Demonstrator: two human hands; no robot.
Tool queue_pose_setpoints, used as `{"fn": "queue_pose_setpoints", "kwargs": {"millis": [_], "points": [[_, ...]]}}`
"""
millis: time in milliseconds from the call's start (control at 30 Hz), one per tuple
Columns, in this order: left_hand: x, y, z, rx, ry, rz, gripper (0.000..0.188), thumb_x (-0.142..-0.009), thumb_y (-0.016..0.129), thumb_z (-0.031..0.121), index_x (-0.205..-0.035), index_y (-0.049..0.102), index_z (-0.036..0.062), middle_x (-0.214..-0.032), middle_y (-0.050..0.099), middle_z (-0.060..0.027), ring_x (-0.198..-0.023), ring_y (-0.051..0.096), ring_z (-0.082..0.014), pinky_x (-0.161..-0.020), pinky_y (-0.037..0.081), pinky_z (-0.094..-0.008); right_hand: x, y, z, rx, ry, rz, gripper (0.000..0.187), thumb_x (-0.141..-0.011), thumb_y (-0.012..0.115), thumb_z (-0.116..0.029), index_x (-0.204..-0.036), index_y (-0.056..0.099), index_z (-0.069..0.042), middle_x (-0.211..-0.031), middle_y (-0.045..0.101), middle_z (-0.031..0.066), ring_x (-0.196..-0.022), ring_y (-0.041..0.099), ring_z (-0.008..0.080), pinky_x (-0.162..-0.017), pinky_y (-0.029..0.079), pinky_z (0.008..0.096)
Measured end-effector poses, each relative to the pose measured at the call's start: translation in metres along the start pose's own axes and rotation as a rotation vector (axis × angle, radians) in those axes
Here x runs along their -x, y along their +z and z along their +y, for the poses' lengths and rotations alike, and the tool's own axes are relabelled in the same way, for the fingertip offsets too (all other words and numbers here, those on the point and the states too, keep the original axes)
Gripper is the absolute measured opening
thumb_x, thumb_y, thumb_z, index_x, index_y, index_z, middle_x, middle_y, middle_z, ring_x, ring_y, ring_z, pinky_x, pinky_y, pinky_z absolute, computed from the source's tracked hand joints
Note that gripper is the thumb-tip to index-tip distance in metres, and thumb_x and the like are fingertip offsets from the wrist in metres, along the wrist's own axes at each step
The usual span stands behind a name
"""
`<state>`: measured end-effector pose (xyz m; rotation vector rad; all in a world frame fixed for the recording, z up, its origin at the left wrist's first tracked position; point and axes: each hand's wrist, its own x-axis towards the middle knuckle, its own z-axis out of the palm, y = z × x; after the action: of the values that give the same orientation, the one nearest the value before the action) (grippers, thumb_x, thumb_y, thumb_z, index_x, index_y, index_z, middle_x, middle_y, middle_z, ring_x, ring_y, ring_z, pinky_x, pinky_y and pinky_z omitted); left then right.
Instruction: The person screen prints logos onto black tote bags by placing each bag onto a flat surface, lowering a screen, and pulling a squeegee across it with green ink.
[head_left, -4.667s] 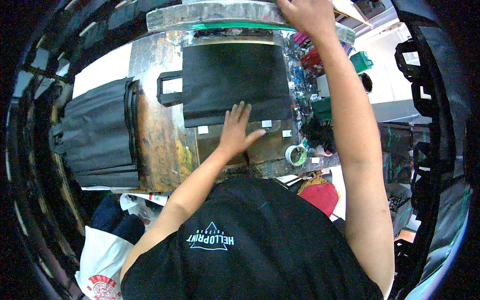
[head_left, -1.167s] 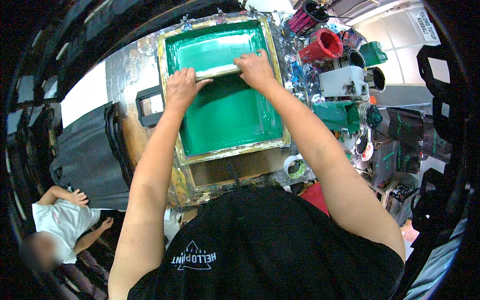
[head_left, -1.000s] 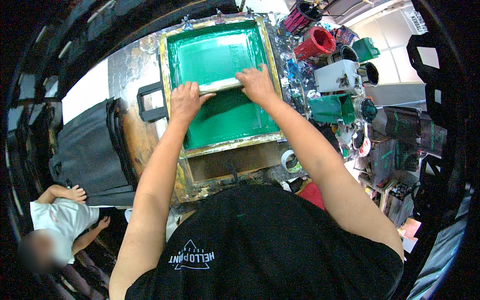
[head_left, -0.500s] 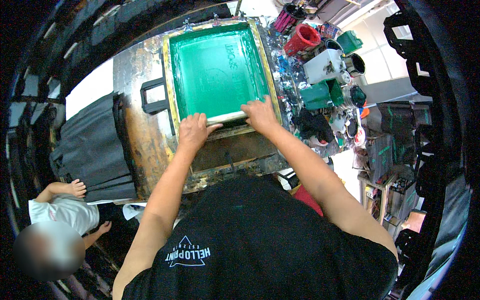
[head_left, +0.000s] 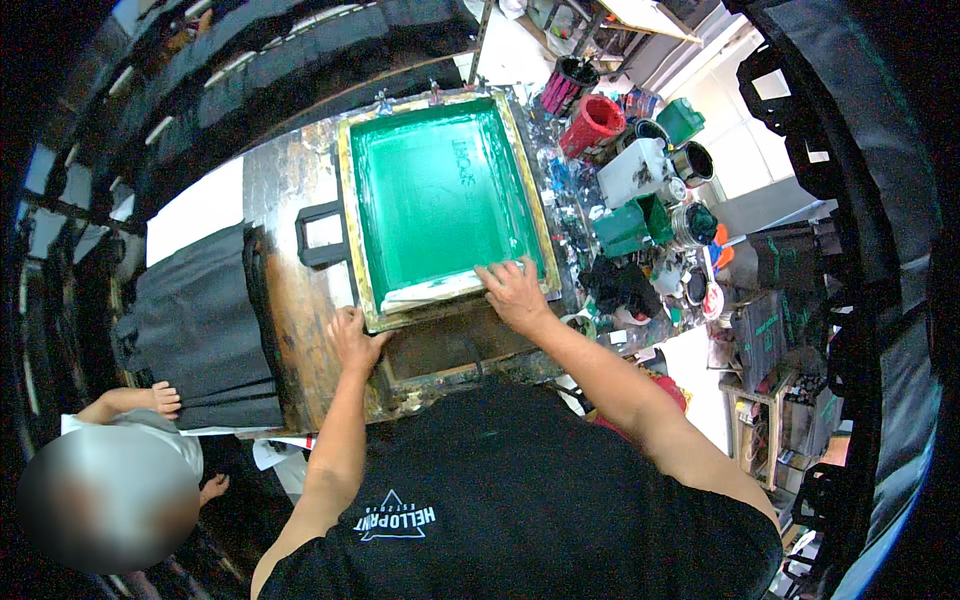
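Note:
A screen-printing frame (head_left: 551,250) with yellowish taped edges lies on the worktable, its mesh (head_left: 430,200) coated with wet green ink. Along its near inner edge rests a pale squeegee (head_left: 430,293). My right hand (head_left: 515,295) is closed over the squeegee's right end, its fingers curled. At the frame's near left corner is my left hand (head_left: 354,342), off the squeegee, thumb and fingers apart around the corner. Whether it grips the frame there is hard to see. A black bag handle (head_left: 303,237) sticks out from beneath the frame on the left.
Black bags (head_left: 205,320) are stacked on the left, with a co-worker's hand (head_left: 165,400) on them. Ink containers crowd the table's right side, including a red tub (head_left: 592,127), a white jug (head_left: 635,172) and a green container (head_left: 625,228). Small clamps (head_left: 435,92) stand at the frame's far edge.
My left hand has left the squeegee and moved down and left to the frame's near corner. My right hand stays on the squeegee. The whole view has shifted, so the table appears lower.

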<state>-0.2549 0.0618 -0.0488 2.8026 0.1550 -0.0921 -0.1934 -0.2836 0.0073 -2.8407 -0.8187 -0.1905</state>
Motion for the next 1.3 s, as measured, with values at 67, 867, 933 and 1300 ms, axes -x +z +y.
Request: {"fn": "queue_pose_setpoints", "kwargs": {"millis": [67,867,933,1300], "points": [[0.005,-0.002,0.006,0.046,0.033,0.143,0.07,-0.06,0.092,0.05,-0.114,0.071,0.0102,-0.117,0.056,-0.0106,-0.115,0.048,-0.0338,-0.1,0.036,-0.0503,0.002,-0.004,0.0,-0.032,-0.011,0.0,0.056,-0.08,0.076,-0.018,-0.134,0.059,-0.017,-0.118,0.062,0.005,-0.115,0.055,0.0244,-0.109,0.029,0.057],[-0.129,-0.142,0.085,0.676,0.024,0.538,0.097,-0.087,0.081,0.038,-0.153,0.028,-0.0101,-0.131,0.053,-0.0257,-0.114,0.057,-0.0347,-0.097,0.047,-0.0416,-0.241,-0.255,0.04,0.27,-0.021,0.588,0.056,-0.088,0.062,-0.065,-0.109,0.074,-0.015,-0.094,0.071,0.013,-0.097,0.066,0.0293,-0.086,0.038,0.0495],[-0.12,-0.066,0.026,0.528,-0.057,0.36,0.098,-0.088,0.076,0.049,-0.147,0.032,-0.0147,-0.134,0.049,-0.0354,-0.124,0.05,-0.0475,-0.107,0.04,-0.0515,-0.25,-0.259,0.038,0.264,-0.028,0.59,0.057,-0.087,0.062,-0.066,-0.109,0.074,-0.015,-0.094,0.071,0.013,-0.097,0.066,0.0293,-0.086,0.039,0.0498],[-0.068,0.017,0.024,0.136,-0.411,0.151,0.066,-0.076,0.086,0.042,-0.111,0.054,-0.0043,-0.114,0.06,-0.0259,-0.109,0.056,-0.0454,-0.094,0.046,-0.0522,-0.258,-0.268,0.044,0.229,0.025,0.519,0.054,-0.089,0.061,-0.062,-0.105,0.073,-0.011,-0.097,0.072,0.0133,-0.099,0.066,0.0313,-0.087,0.041,0.0495]]}}
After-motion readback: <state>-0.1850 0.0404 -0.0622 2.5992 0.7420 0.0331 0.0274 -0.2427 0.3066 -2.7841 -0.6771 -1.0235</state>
